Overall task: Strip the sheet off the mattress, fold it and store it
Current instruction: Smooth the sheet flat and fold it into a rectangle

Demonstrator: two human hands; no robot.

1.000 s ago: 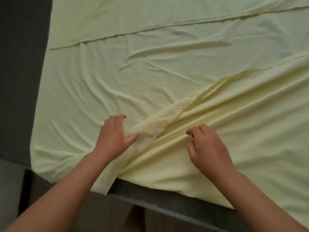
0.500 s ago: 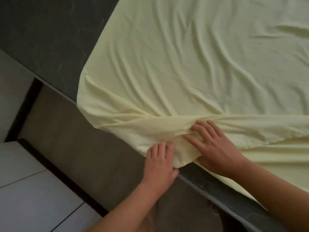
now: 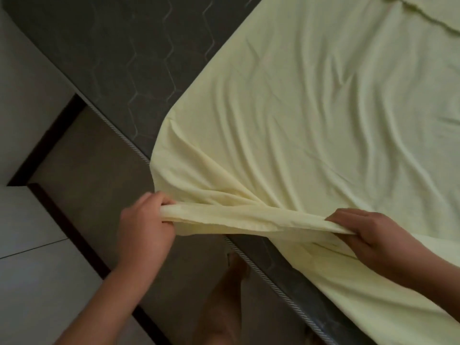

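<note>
Pale yellow sheet [image 3: 311, 108] lies loose and wrinkled over most of the dark mattress [image 3: 119, 53], long soft creases running diagonally. Its near edge is bunched into a rope-like strip [image 3: 239, 216] stretched between both hands, just above the mattress's front edge.

Left hand [image 3: 144, 227]: fingers curled tight round the strip's left end, out past the mattress edge, over the floor side. Right hand [image 3: 366, 232]: thumb and fingers pinching the strip's other end, hand resting over the sheet near the mattress edge. Both forearms bare.

The sheet's rounded corner [image 3: 164, 135] sits on the mattress top, not tucked. A second sheet edge or fold [image 3: 428, 18] shows at top right, with a wavy hem.

Mattress: dark grey fabric with faint quilted hexagon stitching, bare at upper left. Striped corded piping [image 3: 271, 282] runs along its edge. Below it is a flat grey-brown bed base [image 3: 82, 170] with a dark border, then light glossy floor tiles [image 3: 32, 270] with thin grout lines.

A bare leg [image 3: 224, 295] stands against the mattress side, partly blurred. Nothing lies on the sheet between the hands.
</note>
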